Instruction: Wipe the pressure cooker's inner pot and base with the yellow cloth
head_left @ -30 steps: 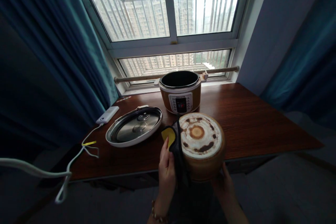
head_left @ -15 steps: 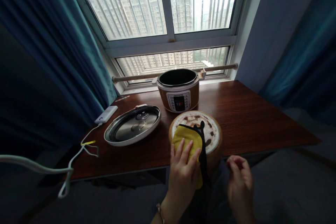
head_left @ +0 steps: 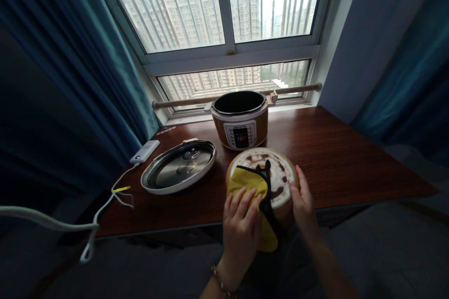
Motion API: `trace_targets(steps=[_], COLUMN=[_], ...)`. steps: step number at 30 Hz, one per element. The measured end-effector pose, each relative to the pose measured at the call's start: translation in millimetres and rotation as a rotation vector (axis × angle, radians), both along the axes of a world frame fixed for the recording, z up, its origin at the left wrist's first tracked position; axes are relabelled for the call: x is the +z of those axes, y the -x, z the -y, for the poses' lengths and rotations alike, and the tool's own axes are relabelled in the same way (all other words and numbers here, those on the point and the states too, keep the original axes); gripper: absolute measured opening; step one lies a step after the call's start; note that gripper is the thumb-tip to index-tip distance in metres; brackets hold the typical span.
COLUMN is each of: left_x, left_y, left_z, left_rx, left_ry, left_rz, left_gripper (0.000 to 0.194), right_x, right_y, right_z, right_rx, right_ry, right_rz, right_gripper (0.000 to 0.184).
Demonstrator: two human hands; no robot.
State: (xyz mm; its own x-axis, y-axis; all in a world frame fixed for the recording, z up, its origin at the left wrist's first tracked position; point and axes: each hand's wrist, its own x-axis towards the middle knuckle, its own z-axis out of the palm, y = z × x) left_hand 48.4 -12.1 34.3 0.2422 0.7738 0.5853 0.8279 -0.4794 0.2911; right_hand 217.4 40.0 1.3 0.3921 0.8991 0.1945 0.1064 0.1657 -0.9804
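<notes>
My left hand presses a yellow cloth with black edging, its fingers bent over the fabric. Under the cloth is a round thing with tan sides and a white top marked with brown patches; its exact kind I cannot make out. It sits at the front edge of the table, and the cloth hangs over its near side. My right hand grips its right rim, thumb on the top and fingers along the side.
A tan and white electric cooker stands open behind the round thing on the wooden table. To the left lies a lid, inner side up. A white power bank with a white cable is farther left.
My right hand has come up from below the table edge and taken hold of the round thing's right rim. My left hand and the cloth have shifted slightly left.
</notes>
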Motion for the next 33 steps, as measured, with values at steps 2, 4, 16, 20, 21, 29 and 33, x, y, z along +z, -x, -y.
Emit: trace_targets(steps=[2, 4, 16, 20, 21, 29, 33], left_x=[0.6, 3.9, 51.5, 57.3, 57.1, 30.3, 3.3], left_y=[15.7, 30.4, 26.9, 8.3, 7.5, 33.4, 46.0], left_z=[-9.0, -24.2, -151.0, -166.7, -168.8, -178.2, -161.4], left_rx=[0.014, -0.005, -0.584, -0.711, -0.712, -0.286, -0.161], left_ry=[0.061, 0.146, 0.455, 0.495, 0.527, 0.882, 0.782], left_rz=[0.084, 0.177, -0.018, 0.049, 0.114, 1.075, 1.255], left_gripper=[0.036, 0.033, 0.030, 0.027, 0.027, 0.017, 0.019], right_x=[-2.5, -3.7, -1.0, -1.1, -1.3, -0.8, -2.0], right_y=[-1.3, -1.9, 0.8, 0.6, 0.6, 4.6, 6.7], right_z=[-1.0, -1.6, -1.2, -2.0, -2.3, -3.3, -4.0], right_rx=[0.013, 0.016, -0.030, -0.038, -0.040, -0.078, -0.092], right_ry=[-0.021, -0.042, -0.089, -0.088, -0.087, -0.090, -0.090], right_rz=[0.007, 0.026, 0.150, 0.149, 0.147, 0.120, 0.102], right_gripper=[0.058, 0.057, 0.053, 0.053, 0.053, 0.052, 0.052])
